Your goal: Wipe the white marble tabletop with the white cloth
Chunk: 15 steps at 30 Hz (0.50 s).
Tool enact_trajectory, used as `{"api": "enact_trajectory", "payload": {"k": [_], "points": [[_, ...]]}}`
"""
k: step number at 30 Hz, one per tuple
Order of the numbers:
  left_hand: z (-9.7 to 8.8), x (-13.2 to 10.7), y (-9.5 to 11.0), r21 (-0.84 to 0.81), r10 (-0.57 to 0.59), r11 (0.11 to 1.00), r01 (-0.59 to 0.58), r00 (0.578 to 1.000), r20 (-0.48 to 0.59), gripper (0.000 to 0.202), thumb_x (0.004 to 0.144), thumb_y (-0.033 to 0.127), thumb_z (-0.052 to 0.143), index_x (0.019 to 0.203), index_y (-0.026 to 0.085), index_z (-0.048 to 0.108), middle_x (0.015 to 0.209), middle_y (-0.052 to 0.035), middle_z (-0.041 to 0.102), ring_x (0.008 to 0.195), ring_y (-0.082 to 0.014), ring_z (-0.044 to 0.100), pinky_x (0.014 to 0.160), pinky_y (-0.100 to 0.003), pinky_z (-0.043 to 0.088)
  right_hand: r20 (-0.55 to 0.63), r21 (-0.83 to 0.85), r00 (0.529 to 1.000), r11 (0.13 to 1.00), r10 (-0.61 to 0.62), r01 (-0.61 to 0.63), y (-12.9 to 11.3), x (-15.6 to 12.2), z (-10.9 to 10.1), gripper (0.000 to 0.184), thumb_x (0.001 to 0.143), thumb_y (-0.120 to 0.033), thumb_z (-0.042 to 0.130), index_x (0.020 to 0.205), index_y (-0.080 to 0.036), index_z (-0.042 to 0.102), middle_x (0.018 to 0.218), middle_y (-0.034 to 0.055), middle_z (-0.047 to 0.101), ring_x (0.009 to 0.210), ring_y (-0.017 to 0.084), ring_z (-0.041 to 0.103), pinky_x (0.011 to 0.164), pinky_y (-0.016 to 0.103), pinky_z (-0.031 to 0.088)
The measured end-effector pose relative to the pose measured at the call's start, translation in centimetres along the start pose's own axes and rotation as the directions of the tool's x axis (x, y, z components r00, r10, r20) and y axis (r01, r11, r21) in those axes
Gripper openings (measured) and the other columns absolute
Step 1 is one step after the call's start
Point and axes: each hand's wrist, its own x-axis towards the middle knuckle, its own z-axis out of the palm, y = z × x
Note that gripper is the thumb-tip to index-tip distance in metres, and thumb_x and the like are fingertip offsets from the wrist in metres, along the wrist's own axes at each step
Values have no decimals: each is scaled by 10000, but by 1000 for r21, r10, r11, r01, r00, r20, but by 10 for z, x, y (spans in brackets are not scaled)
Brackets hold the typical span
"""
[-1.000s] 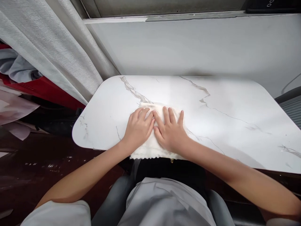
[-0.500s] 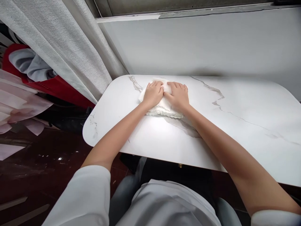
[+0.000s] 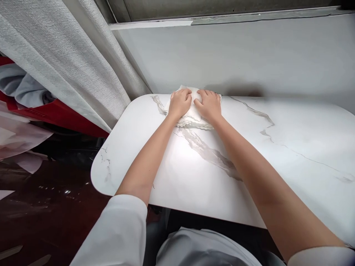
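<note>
Cloth (image 3: 195,115) of white colour, with wavy near edge, lies bunched at the far edge of the white veined table (image 3: 191,173), beside the pale wall (image 3: 235,55), and on it the left hand (image 3: 180,103) and the right hand (image 3: 210,105) rest side by side, palms down, unclenched, with fingers slightly bent.

I am holding both arms out in front of me, the left arm (image 3: 149,159) and the right arm (image 3: 257,177) slanting inward toward each other, both nearly straight. My left hand (image 3: 180,103) and right hand (image 3: 210,105) are resting side by side, palms down, a small gap showing between them. My fingers (image 3: 210,92) are pointing forward, bending a little, and my right thumb (image 3: 198,103) is pointing toward the left hand.
</note>
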Motion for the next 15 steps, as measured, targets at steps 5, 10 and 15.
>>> {"api": "enact_trajectory", "payload": {"k": [5, 10, 15], "points": [[2, 15, -6, 3, -12, 1000, 12, 1000, -4, 362, 913, 147, 358, 1119, 180, 654, 1221, -78, 694, 1200, -239, 577, 1116, -417, 330, -32, 9, 999, 1000, -6, 6, -1, 18, 6, 446, 908, -263, 335, 1282, -176, 561, 1276, 136, 612, 1210, 304, 480, 1093, 514, 270], [2, 28, -13, 16, -3, 1000, 3, 1000, 19, 343, 926, 186, 374, 1089, 176, 675, 1112, -75, 723, 1106, -248, 611, 1088, -401, 354, -67, -34, 997, 999, 27, -29, -4, 29, 14, 426, 947, -289, 300, 1237, -164, 585, 1222, 154, 628, 1177, 316, 496, 1057, 513, 294], [-5, 32, -30, 27, 64, 997, -66, 997, 47, 361, 927, 234, 374, 1110, 194, 683, 1129, -61, 726, 1074, -248, 618, 1068, -395, 382, -100, -90, 993, 994, 57, -66, -17, 31, 21, 437, 983, -323, 261, 1183, -135, 601, 1194, 183, 627, 1146, 326, 509, 1046, 522, 291]]}}
